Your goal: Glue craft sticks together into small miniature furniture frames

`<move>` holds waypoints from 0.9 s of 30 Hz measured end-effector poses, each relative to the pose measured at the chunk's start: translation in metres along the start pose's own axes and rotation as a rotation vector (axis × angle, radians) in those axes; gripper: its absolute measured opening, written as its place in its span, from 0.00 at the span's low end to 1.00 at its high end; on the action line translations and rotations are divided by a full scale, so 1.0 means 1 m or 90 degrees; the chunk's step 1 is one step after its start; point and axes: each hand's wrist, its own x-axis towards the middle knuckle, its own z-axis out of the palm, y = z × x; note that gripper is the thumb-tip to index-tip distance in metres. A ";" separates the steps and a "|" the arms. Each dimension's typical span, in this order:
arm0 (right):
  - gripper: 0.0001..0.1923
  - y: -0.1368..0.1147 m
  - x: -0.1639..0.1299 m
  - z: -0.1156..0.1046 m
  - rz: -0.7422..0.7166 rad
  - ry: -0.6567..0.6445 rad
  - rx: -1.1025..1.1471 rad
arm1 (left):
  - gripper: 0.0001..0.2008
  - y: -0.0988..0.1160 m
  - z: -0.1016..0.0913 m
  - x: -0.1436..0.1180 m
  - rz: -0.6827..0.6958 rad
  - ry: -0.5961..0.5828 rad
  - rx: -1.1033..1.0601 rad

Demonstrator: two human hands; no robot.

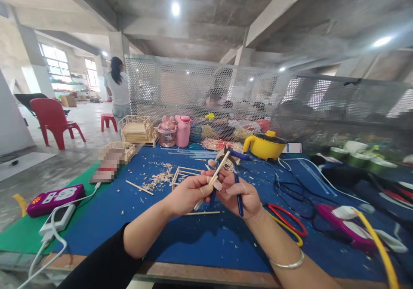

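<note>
My left hand (189,193) is closed around thin pale wooden sticks (222,164), which slant up and away between thumb and fingers. My right hand (248,198) is wrapped round blue-handled pliers (239,196), close against the left fingertips. The handles point down toward me; the jaws are partly hidden behind the sticks and fingers. Pale tape covers some fingers. Just behind the hands lies a small wooden stick frame (174,178), partly covered by my left hand. A loose stick (206,213) rests on the blue tabletop (193,246) under my hands.
Wood scraps (159,178) litter the left. Stacked wooden frames (137,130), a pink bottle (183,132) and a yellow pot (266,146) stand at the back before a perforated metal screen (193,82). Cables and a purple power strip (342,229) lie right. A person (118,87) stands far left.
</note>
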 end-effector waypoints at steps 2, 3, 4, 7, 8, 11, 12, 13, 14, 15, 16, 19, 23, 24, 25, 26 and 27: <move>0.36 -0.007 0.000 -0.009 -0.045 0.030 -0.050 | 0.15 0.001 -0.005 0.002 -0.021 0.049 -0.023; 0.35 -0.009 -0.001 -0.015 -0.057 0.050 -0.089 | 0.15 0.002 -0.008 0.003 -0.030 0.070 -0.036; 0.34 -0.011 -0.003 -0.023 -0.058 0.072 -0.139 | 0.15 0.003 -0.010 0.004 -0.036 0.087 -0.050; 0.31 -0.012 -0.008 -0.044 -0.005 0.130 -0.366 | 0.14 0.003 -0.014 0.005 -0.053 0.103 -0.086; 0.31 -0.011 -0.010 -0.048 0.016 0.141 -0.449 | 0.14 0.002 -0.015 0.006 -0.058 0.102 -0.093; 0.36 -0.008 -0.014 -0.049 0.042 0.146 -0.618 | 0.14 -0.002 -0.014 0.006 -0.061 0.095 -0.083; 0.37 -0.008 -0.014 -0.047 0.042 0.137 -0.640 | 0.14 -0.003 -0.014 0.007 -0.061 0.093 -0.077; 0.38 -0.008 -0.014 -0.045 0.040 0.125 -0.650 | 0.14 -0.004 -0.015 0.007 -0.063 0.090 -0.071; 0.39 -0.009 -0.015 -0.043 0.042 0.111 -0.655 | 0.13 -0.005 -0.015 0.007 -0.068 0.090 -0.064; 0.39 -0.009 -0.015 -0.041 0.045 0.098 -0.659 | 0.13 -0.005 -0.016 0.007 -0.074 0.092 -0.056; 0.40 -0.010 -0.015 -0.040 0.051 0.084 -0.664 | 0.12 -0.005 -0.016 0.007 -0.081 0.095 -0.047; 0.41 -0.011 -0.016 -0.039 0.065 0.055 -0.684 | 0.10 -0.005 -0.017 0.008 -0.091 0.103 -0.025; 0.42 -0.011 -0.016 -0.037 0.088 0.027 -0.684 | 0.09 -0.004 -0.018 0.007 -0.096 0.100 -0.007; 0.42 -0.011 -0.016 -0.036 0.097 0.024 -0.679 | 0.09 -0.004 -0.019 0.007 -0.100 0.094 -0.002; 0.42 -0.011 -0.015 -0.035 0.106 0.022 -0.673 | 0.09 -0.005 -0.019 0.007 -0.102 0.086 0.002; 0.42 -0.011 -0.015 -0.034 0.115 0.017 -0.666 | 0.08 -0.005 -0.019 0.007 -0.105 0.077 0.005; 0.42 -0.011 -0.015 -0.033 0.123 0.010 -0.660 | 0.08 -0.006 -0.019 0.007 -0.108 0.069 0.006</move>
